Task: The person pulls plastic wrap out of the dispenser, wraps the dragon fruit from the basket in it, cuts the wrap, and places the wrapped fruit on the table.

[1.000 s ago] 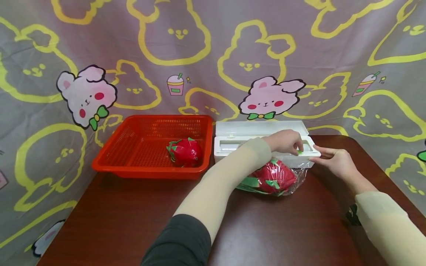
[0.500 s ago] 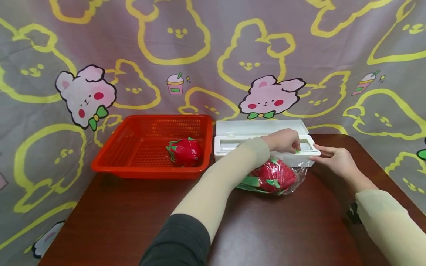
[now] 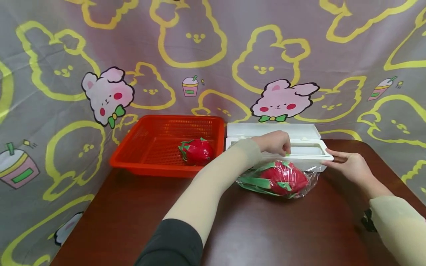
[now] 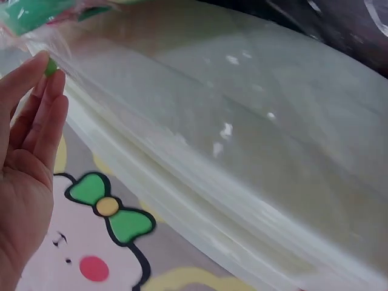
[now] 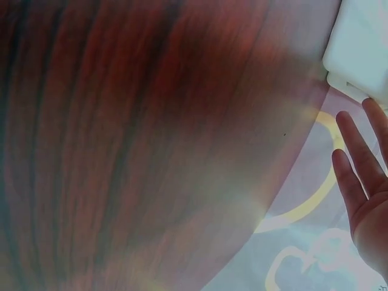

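A white cling film dispenser [image 3: 307, 162] stands at the back of the table with its long lid [image 3: 273, 130] raised. My left hand [image 3: 274, 142] reaches over its front edge. Thumb and forefinger pinch a small green slide cutter [image 4: 51, 66] there. Clear film [image 4: 224, 133] stretches away from that edge in the left wrist view. In front of the dispenser lies a red dragon fruit [image 3: 287, 177] with green leaf tips, covered by crinkled film. At the dispenser's right end my right hand [image 3: 354, 168] holds the corner between thumb and fingers; its other fingers [image 5: 361, 145] stay extended.
To the left, a red plastic basket [image 3: 133, 164] holds a second dragon fruit [image 3: 198, 151]. It stands close beside the dispenser. A patterned curtain [image 3: 213, 81] hangs behind the brown wooden table [image 3: 266, 229].
My left hand has slid leftward along the dispenser's front edge with the green cutter. The right hand stays at the right end. The head view has shifted to the left.
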`<action>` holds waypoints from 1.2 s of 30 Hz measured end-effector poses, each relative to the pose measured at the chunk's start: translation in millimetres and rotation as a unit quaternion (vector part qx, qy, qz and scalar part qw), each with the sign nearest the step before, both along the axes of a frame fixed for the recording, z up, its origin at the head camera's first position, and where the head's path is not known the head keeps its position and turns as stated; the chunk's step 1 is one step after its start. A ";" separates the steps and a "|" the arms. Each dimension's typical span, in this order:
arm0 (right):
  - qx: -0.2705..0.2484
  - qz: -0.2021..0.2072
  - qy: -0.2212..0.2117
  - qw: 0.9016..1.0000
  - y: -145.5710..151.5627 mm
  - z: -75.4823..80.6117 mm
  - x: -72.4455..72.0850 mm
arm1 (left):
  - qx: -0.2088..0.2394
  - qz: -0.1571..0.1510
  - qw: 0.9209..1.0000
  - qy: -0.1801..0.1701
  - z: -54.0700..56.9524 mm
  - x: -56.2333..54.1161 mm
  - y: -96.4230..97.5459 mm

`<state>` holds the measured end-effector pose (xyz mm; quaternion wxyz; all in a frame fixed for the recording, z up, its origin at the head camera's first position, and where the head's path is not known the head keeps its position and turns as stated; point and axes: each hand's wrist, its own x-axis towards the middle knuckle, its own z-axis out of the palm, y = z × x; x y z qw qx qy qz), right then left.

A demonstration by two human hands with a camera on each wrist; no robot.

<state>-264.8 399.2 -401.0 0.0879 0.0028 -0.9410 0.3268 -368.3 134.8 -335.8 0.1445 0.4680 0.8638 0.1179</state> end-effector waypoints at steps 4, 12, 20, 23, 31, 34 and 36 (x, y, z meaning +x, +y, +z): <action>0.012 -0.003 -0.007 1.000 2.2 -0.4 0.2 | -0.005 -0.001 1.000 0.005 0.7 0.7 -11.4; 0.001 0.002 -0.006 1.000 0.7 -1.7 -1.2 | -0.021 -0.004 0.999 0.029 6.2 5.4 -27.5; 0.003 -0.001 -0.008 1.000 1.2 -1.3 -0.9 | -0.056 -0.023 0.997 0.043 12.9 4.1 -47.4; 0.000 0.002 -0.006 1.000 3.0 -0.8 -0.2 | -0.069 -0.014 0.997 0.043 15.6 5.2 -53.9; -0.008 0.008 -0.006 1.000 5.0 -3.0 0.5 | -0.125 -0.005 0.991 0.056 27.4 16.1 -52.4; -0.006 0.006 -0.005 1.000 4.6 -2.3 -0.2 | -0.138 0.000 0.988 0.066 28.4 14.4 -52.8; -0.006 0.006 -0.007 1.000 4.4 -1.9 -0.5 | -0.137 0.003 0.988 0.066 27.9 11.9 -55.3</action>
